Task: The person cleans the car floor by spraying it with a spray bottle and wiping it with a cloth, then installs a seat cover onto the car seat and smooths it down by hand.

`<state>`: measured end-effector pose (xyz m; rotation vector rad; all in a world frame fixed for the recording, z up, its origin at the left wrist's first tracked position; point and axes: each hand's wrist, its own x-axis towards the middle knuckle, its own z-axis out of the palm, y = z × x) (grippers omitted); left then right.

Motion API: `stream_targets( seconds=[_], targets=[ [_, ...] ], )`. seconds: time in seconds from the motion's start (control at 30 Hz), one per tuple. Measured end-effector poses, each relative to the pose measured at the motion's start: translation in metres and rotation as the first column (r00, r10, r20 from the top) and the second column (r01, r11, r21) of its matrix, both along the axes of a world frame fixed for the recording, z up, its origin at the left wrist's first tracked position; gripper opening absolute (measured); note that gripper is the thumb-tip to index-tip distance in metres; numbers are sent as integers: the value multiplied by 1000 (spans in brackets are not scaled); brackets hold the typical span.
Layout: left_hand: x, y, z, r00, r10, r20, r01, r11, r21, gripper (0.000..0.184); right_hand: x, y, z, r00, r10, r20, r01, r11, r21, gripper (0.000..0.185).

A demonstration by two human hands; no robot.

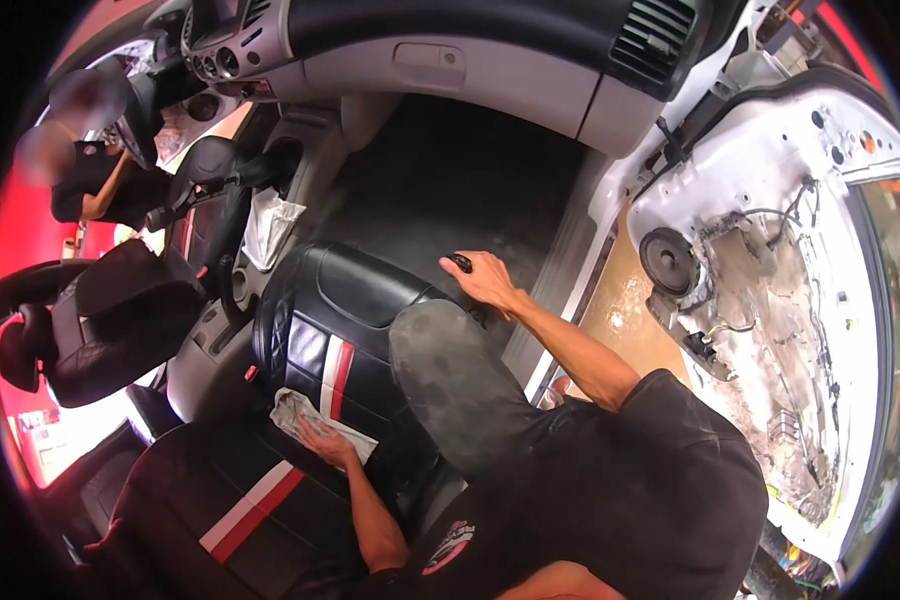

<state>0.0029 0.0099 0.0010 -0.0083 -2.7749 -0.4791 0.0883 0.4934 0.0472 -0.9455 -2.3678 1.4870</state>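
Observation:
My left hand (pixel 324 443) presses a pale, crumpled cloth (pixel 295 408) against the black car seat (pixel 365 285), near where the seat cushion meets the backrest. The seat has quilted sides and a white and red stripe. My right hand (pixel 487 279) is closed around a small black object (pixel 460 262) above the front edge of the seat. Most of that object is hidden in the fingers, and its kind cannot be made out. My bent knee (pixel 445 345) in grey trousers rests on the seat cushion, between my two hands.
On the right the door (pixel 770 300) stands open, its panel off, with a speaker (pixel 669 262) and loose wiring showing. A dashboard (pixel 450 60) spans the top. A white bag (pixel 268 228) lies by the centre console. Another person (pixel 105 180) is at the far side, near the driver's seat (pixel 120 310).

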Motion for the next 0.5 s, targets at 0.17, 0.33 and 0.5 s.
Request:
stream_targets(
  seconds=[0.17, 0.33, 0.5],
  targets=[
    [-1, -1, 0, 1000, -16, -4, 16, 1000, 12, 50, -34, 6, 2, 1000, -16, -14, 16, 1000, -15, 59],
    [-3, -3, -2, 999, -21, -24, 22, 1000, 15, 50, -63, 12, 6, 1000, 2, -14, -2, 1000, 8, 60],
    [0, 3, 5, 999, -31, -16, 32, 999, 33, 50, -84, 17, 22, 999, 36, -41, -38, 998, -40, 61]
  ],
)
